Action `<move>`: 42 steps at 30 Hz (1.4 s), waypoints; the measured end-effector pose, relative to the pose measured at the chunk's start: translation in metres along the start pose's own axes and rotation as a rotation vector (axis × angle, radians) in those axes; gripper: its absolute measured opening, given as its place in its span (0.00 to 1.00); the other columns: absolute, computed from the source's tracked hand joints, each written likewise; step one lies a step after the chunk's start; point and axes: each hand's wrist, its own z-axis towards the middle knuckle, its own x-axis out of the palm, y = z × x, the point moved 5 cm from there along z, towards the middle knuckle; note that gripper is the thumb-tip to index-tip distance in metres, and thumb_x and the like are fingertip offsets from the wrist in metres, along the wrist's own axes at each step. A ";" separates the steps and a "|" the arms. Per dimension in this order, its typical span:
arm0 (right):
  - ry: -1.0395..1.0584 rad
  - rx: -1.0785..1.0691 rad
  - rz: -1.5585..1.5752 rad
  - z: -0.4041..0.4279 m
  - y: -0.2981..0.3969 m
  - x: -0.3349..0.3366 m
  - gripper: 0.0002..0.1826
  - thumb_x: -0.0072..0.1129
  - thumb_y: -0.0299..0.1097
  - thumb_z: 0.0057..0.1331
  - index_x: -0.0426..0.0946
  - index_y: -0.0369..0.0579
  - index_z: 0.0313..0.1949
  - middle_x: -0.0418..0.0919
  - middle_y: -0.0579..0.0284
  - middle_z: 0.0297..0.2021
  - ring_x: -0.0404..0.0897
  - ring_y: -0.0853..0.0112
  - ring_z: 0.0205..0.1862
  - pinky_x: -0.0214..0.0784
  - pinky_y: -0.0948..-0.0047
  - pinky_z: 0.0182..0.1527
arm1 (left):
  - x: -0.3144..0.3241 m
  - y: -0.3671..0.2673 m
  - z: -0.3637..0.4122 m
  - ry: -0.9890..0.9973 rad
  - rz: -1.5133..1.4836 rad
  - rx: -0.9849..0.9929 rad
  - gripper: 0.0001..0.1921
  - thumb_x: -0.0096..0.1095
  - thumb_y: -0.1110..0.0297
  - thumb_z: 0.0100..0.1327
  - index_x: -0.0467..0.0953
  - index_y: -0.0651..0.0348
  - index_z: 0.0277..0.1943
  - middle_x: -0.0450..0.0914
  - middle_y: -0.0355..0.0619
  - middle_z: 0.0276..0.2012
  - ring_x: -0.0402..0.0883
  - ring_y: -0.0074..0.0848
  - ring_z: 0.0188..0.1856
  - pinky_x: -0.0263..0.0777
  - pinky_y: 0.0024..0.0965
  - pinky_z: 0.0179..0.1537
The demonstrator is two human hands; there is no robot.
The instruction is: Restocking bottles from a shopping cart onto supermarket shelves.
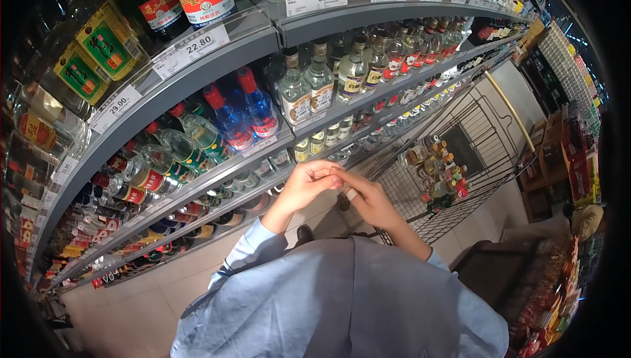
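My left hand [313, 181] and my right hand [370, 197] meet in front of my chest, fingertips touching and fingers bent. No object shows in them, but whether something small sits between the fingertips is hidden. A pale band [351, 193] wraps one finger of my right hand. Beyond the hands, shelves hold glass liquor bottles, among them clear bottles with white labels [321, 84] and blue bottles with red caps [257, 104]. Right of my right hand stands a wire shopping cart [485, 161] with several small bottles [436, 168] grouped inside.
A grey shelf edge [197, 65] with price tags curves across the view at upper left. Pale floor tiles [143, 304] run along the shelf foot. Cardboard boxes [549, 161] are stacked at right, near a dark bin-like container [493, 274] and packaged goods [557, 304].
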 end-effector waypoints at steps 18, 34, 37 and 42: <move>0.437 0.056 0.389 -0.103 -0.034 -0.097 0.22 0.46 0.23 0.67 0.66 0.41 0.62 0.74 0.58 0.56 0.72 0.72 0.56 0.63 0.72 0.57 | 0.141 0.069 -0.012 -0.190 0.061 0.017 0.10 0.57 0.81 0.63 0.76 0.72 0.46 0.83 0.50 0.38 0.83 0.27 0.39 0.77 0.28 0.44; 0.447 0.199 0.577 -0.118 -0.054 -0.093 0.20 0.48 0.24 0.67 0.68 0.39 0.59 0.73 0.58 0.56 0.70 0.73 0.57 0.60 0.73 0.61 | 0.159 0.090 -0.020 -0.318 0.120 0.026 0.12 0.58 0.81 0.62 0.75 0.71 0.49 0.82 0.46 0.39 0.81 0.24 0.41 0.76 0.25 0.45; 0.381 0.210 0.614 -0.113 -0.066 -0.090 0.20 0.45 0.22 0.69 0.66 0.35 0.60 0.70 0.55 0.58 0.67 0.70 0.61 0.58 0.72 0.63 | 0.145 0.099 -0.008 -0.281 0.069 0.021 0.12 0.60 0.82 0.61 0.75 0.69 0.49 0.82 0.45 0.40 0.81 0.22 0.41 0.75 0.24 0.44; 0.355 0.316 0.590 -0.115 -0.073 -0.089 0.21 0.45 0.22 0.68 0.64 0.32 0.61 0.71 0.53 0.56 0.69 0.72 0.59 0.59 0.74 0.62 | 0.130 0.112 0.000 -0.152 0.179 -0.061 0.10 0.62 0.82 0.59 0.77 0.70 0.44 0.83 0.45 0.36 0.81 0.21 0.40 0.75 0.23 0.44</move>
